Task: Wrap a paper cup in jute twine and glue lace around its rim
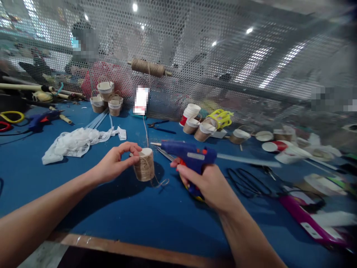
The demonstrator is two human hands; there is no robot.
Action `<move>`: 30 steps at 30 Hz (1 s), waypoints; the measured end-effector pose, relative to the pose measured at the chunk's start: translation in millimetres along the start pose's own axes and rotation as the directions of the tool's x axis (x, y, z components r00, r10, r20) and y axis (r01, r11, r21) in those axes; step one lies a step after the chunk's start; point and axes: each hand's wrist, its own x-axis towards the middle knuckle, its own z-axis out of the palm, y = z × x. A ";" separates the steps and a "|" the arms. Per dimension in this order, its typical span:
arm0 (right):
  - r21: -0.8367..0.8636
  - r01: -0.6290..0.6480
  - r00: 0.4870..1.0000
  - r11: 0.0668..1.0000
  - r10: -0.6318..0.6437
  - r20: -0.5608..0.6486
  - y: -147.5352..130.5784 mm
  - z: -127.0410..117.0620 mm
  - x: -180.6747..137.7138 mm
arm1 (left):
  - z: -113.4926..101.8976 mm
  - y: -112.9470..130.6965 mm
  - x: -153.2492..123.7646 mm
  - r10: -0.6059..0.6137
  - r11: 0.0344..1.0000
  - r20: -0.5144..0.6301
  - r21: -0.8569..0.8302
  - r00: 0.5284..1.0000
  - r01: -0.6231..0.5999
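My left hand (pixel 122 158) pinches the rim of a small paper cup (pixel 144 167) wrapped in brown twine, holding it nearly upright at the blue table. A loose loop of twine (pixel 161 182) trails from the cup's lower right side. In my right hand (pixel 205 178) is a blue glue gun (pixel 186 152), its fingers curled round the handle. The gun's nozzle points left, a little above and to the right of the cup, apart from it. A clear glue stick (pixel 248 160) juts from the gun's back. Scissors (pixel 166 153) lie partly hidden beneath the gun.
A twine spool (pixel 147 68) hangs on the mesh screen, its strand running down behind the cup. White lace (pixel 75 143) lies at left. Finished small baskets (pixel 106 91) stand at the back, others (pixel 205 131) at right. Pliers (pixel 161 127), a second glue gun (pixel 41 119) and a purple power strip (pixel 312 219) lie around.
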 end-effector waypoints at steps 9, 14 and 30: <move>-0.662 0.480 0.830 0.577 -0.542 0.129 34.4 10.1 -16.6 | 0.8 2.0 0.2 -0.100 0.992 -0.048 0.072 0.994 0.103; -0.799 0.559 0.702 0.221 -0.639 0.314 26.3 7.8 -18.7 | 3.3 3.0 -1.1 -0.076 0.994 -0.045 0.077 0.996 0.079; -0.554 0.341 0.925 0.760 -0.375 0.055 7.9 13.9 -20.9 | 7.6 3.2 -3.5 -0.040 0.994 -0.078 0.102 0.996 0.048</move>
